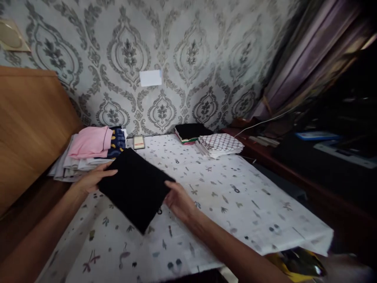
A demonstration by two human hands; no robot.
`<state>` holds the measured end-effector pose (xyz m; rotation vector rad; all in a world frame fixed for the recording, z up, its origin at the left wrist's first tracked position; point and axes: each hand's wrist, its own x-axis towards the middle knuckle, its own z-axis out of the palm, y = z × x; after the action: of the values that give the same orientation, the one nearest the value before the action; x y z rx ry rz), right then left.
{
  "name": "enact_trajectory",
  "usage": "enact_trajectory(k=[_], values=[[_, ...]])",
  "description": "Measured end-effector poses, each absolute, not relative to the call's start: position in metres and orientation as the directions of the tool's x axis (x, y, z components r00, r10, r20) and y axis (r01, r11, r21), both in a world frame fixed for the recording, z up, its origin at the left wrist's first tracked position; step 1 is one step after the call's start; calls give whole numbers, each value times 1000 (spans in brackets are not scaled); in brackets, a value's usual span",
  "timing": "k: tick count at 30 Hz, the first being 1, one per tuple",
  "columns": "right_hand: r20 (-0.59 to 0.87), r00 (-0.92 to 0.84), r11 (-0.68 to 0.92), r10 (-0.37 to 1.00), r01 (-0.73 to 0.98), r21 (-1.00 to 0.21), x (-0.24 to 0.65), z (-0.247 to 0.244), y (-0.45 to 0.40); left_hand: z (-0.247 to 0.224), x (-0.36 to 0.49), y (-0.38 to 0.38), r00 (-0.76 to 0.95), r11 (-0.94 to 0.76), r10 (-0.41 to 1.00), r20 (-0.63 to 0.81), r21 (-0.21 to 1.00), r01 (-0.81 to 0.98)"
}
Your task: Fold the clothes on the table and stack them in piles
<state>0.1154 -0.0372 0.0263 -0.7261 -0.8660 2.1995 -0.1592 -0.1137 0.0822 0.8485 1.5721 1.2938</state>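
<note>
A folded black cloth is held up above the table, tilted, between both hands. My left hand grips its upper left edge, thumb on top and fingers partly hidden beneath. At the right corner, my right hand pinches the cloth with the thumb over it. Beyond my left hand stands a pile of folded clothes, with a pink garment and a dark blue patterned one on top. A small framed card or box lies beside that pile.
A patterned white cloth covers the table. At its back right lie a black-topped stack and checked folded fabric. A wooden panel stands left; a dark desk with a blue item flanks the right.
</note>
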Motion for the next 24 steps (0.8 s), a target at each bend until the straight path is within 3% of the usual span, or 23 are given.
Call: enact_trajectory(k=[2,4,7,15,21,24], values=[[-272,-683,-663,678,-408,-628,126,27,-22,77,-141,-110,-335,209,908,-252,965,-158],[-307,-708,-702,636,-365,-612,137,21,-15,66,-124,-105,-302,250,900,-313,941,-229],[-363,-659,-681,659,-318,-659,152,9,-11,50,-102,-98,-259,301,893,-367,917,-263],[-281,-579,-541,765,-342,-768,212,3,22,54,-55,-66,-149,370,894,-423,883,-290],[-271,-506,-454,819,-282,-845,262,18,75,64,0,-15,-158,323,910,-384,894,-310],[-231,-457,-334,859,-157,-930,276,38,123,68,14,25,-143,259,938,-316,912,-318]])
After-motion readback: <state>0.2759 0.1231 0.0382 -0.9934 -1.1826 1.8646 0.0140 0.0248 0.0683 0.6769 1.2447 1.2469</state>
